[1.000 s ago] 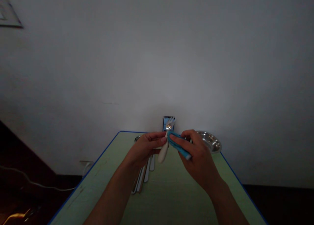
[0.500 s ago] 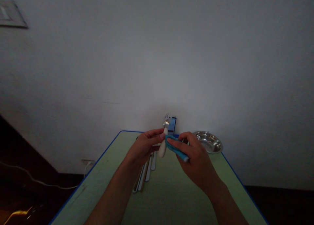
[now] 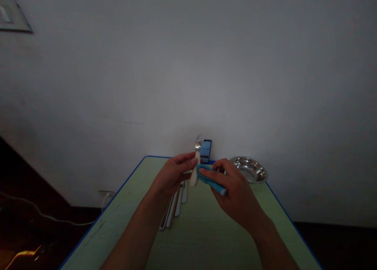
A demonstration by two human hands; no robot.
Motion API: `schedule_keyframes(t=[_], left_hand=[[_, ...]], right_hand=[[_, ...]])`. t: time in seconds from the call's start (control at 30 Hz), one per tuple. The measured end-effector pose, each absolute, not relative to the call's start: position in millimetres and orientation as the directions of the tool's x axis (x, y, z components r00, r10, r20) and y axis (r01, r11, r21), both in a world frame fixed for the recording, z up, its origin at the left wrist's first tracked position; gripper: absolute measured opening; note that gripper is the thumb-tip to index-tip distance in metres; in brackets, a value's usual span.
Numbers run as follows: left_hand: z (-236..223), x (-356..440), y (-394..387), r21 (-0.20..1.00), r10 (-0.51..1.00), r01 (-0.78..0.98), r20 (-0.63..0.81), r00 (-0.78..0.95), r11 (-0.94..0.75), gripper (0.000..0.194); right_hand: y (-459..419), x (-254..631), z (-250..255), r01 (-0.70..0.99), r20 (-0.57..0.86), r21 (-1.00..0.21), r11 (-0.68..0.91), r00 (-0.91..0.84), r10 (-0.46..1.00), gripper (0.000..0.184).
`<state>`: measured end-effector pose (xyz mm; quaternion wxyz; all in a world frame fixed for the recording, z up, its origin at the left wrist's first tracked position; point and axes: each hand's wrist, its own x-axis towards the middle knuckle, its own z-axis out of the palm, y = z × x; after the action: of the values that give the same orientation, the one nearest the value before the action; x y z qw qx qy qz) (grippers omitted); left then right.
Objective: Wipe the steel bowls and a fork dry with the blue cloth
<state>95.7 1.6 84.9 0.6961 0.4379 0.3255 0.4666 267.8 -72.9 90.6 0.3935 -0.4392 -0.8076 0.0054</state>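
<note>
**Close work in mid-air**

From the head view, the person's left hand (image 3: 173, 175) holds a white-handled piece of cutlery (image 3: 193, 178) upright above the surface (image 3: 203, 238), near its far edge. The fingers (image 3: 188, 160) are clenched round the handle, leaving the shiny metal head clear — a steady hold for close work. The right hand (image 3: 236, 192) pinches a folded blue cloth (image 3: 210, 179) against the handle, its fingers (image 3: 207, 173) lying along the fold. Behind them, a row of cutlery (image 3: 173, 209) lies near the far edge — a steel bowl (image 3: 249, 169) sits at the far right corner.
</note>
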Motion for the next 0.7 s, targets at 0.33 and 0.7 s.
schedule_keyframes(t=[0.33, 0.7], left_hand=[[85.9, 95.4, 1.5, 0.918, 0.940, -0.355, -0.050, 0.338, 0.177, 0.036], [79.5, 97.6, 5.3, 0.919, 0.953, -0.355, -0.063, 0.296, 0.171, 0.034]], right_hand=[[-74.8, 266.1, 92.1, 0.699, 0.603, -0.344, 0.627, -0.347, 0.718, 0.046], [-77.0, 269.8, 88.3, 0.682, 0.568, -0.322, 0.657, -0.416, 0.710, 0.047]])
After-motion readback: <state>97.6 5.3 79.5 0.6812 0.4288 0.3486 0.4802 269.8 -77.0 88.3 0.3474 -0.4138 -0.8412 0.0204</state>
